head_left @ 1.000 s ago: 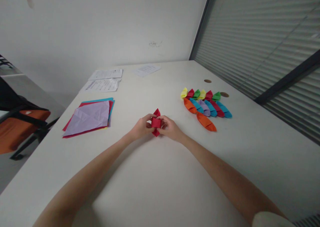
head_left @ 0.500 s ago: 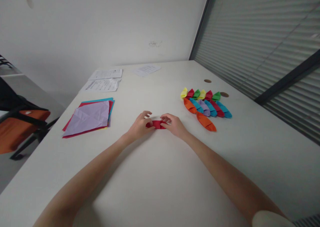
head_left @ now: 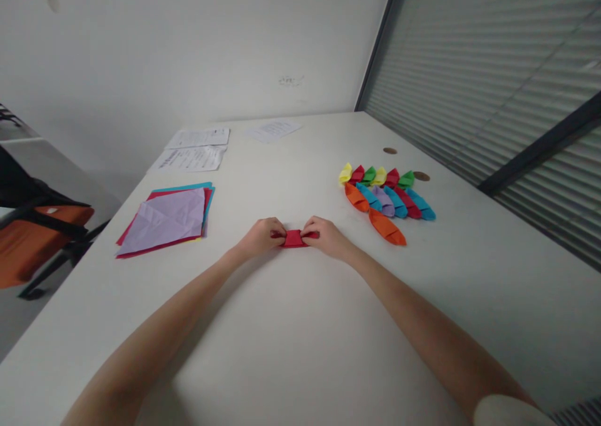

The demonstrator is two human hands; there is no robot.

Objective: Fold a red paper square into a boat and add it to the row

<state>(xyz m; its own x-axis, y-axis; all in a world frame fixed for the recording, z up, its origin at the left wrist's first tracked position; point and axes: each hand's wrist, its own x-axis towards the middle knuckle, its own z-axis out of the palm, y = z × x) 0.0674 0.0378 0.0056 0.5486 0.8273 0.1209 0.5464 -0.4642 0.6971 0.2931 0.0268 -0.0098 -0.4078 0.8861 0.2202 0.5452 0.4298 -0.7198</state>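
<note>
A small piece of folded red paper [head_left: 294, 238] lies on the white table in front of me. My left hand [head_left: 263, 237] pinches its left end, fingers closed over the edge. At the right end, my right hand [head_left: 327, 235] grips the same paper between thumb and fingers. The paper's middle shows between the two hands, while both ends are partly hidden under fingertips. To the right sit several folded paper pieces in rows, among them an orange one [head_left: 387, 227] closest to my right hand.
On the left lies a stack of coloured sheets, a creased purple sheet [head_left: 164, 221] on top. Printed papers [head_left: 192, 158] rest at the far left, another printed sheet [head_left: 275, 131] at the back. An orange chair [head_left: 42, 241] stands beyond the left edge. Window blinds [head_left: 493, 81] border the right.
My fingers have closed down onto the red paper's ends, where they were looser and more raised before. The paper's visible middle looks wider from front to back. The other papers stay put.
</note>
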